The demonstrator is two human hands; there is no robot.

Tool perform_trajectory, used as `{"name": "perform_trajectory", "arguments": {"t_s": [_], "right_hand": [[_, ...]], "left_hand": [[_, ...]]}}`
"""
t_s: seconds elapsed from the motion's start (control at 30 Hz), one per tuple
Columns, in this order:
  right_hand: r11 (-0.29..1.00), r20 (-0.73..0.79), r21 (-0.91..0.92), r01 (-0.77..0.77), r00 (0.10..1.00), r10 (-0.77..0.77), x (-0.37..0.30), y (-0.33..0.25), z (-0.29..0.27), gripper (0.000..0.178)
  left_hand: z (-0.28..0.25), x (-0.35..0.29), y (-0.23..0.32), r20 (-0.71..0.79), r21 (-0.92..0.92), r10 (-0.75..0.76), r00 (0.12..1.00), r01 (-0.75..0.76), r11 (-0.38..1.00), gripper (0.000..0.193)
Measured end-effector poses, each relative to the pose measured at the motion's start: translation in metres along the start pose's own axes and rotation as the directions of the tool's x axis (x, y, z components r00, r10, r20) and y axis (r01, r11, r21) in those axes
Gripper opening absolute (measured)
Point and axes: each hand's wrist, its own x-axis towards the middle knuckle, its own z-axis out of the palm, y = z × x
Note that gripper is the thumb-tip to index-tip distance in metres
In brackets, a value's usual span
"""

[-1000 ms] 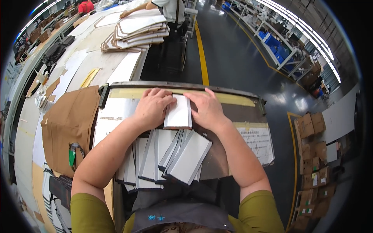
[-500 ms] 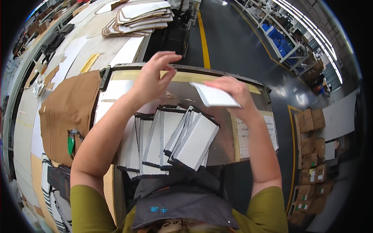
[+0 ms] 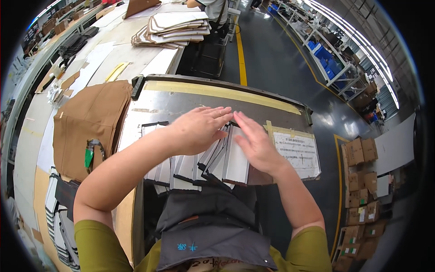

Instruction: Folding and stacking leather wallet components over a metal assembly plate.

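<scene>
A row of overlapping white rectangular panels (image 3: 186, 165) with black edges lies on the metal-topped table in front of me. The rightmost white panel (image 3: 236, 156) rests on top, partly covered by my fingers. My left hand (image 3: 202, 129) is over the upper part of the row, fingers stretched to the right and thumb apart. From the other side, my right hand (image 3: 254, 141) reaches to the top panel's upper right edge, fingers extended. The two hands' fingertips come close together at the panel's far end. Neither hand is gripping anything that I can see.
Brown fabric-like pieces (image 3: 88, 131) lie left of the metal tabletop (image 3: 181, 102). A printed sheet (image 3: 295, 154) is taped at its right. Stacked white-and-brown panels (image 3: 174, 28) stand on the far left table. Cardboard boxes (image 3: 360, 152) are piled at the right, beyond the aisle.
My right hand has brought a white panel down from the air onto the row and let go of it. My left hand has come down and right, over the panels.
</scene>
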Motion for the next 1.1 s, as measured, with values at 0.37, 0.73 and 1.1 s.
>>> {"name": "perform_trajectory", "arguments": {"t_s": [0.37, 0.73, 1.1], "right_hand": [[0.965, 0.109, -0.260, 0.043, 0.994, -0.015, -0.008, 0.009, 0.028, 0.069], [0.982, 0.072, -0.181, 0.057, 0.996, -0.044, -0.008, 0.013, 0.038, 0.071], [0.995, 0.061, 0.007, -0.097, 0.993, 0.096, -0.033, -0.002, 0.019, 0.079]], "left_hand": [[0.042, 0.001, 0.008, 0.160, -0.016, -0.196, 0.968, 0.201, 0.979, 0.070], [-0.014, -0.069, 0.010, -0.133, -0.519, -0.632, 0.763, 0.490, 0.701, 0.051], [-0.002, -0.185, 0.071, -0.209, -0.056, -0.762, 0.613, 0.770, 0.636, 0.065]]}}
